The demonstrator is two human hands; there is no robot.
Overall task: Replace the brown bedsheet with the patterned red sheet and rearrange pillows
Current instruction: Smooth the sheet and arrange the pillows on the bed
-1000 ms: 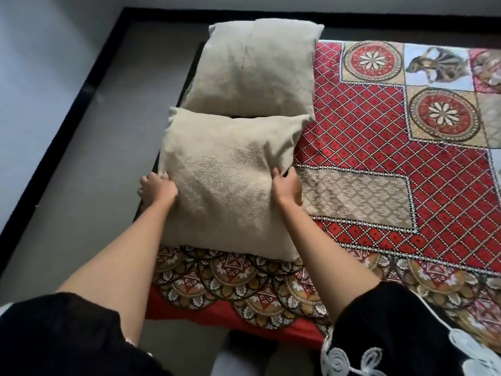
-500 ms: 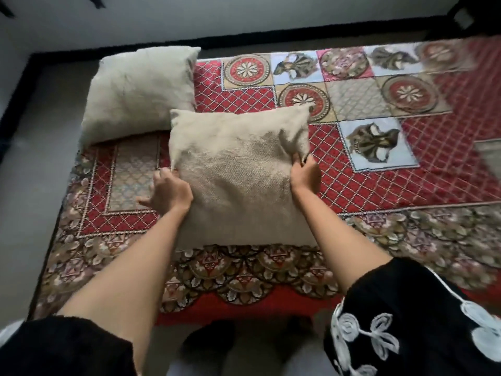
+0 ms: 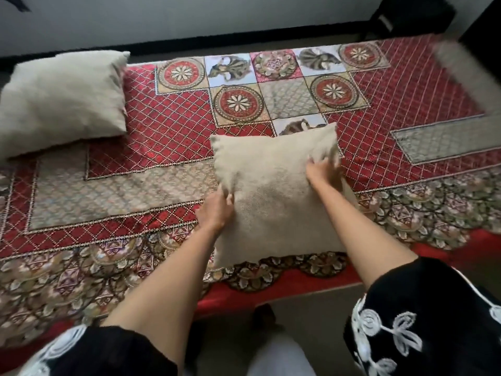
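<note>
Held pillow (image 3: 273, 196): left hand (image 3: 217, 210) grips its 9 o'clock edge, right hand (image 3: 322, 169) apparently pinches 2 o'clock corner. Second pillow (image 3: 65, 101) lies at 10 o'clock, nearer left hand, on patterned red sheet (image 3: 168, 131).

— Is the room bright or dark?

— It is softly lit. The light is even and a bit dim, like daylight. The wall (image 3: 189, 14) at the top of the frame is pale grey.

— Are there shadows?

— Only soft ones. A dark patch sits under the pillow (image 3: 62, 101) at the upper left, on the red sheet (image 3: 168, 126).

— Is the picture sharp?

— Not all of it. The right edge is smeared, and the right hand (image 3: 322, 169) looks fuzzy. The sheet's pattern at the lower left is blurry too.

— Do the edges bend?

— Yes. The sheet's far edge curves, and the corners look stretched.
</note>
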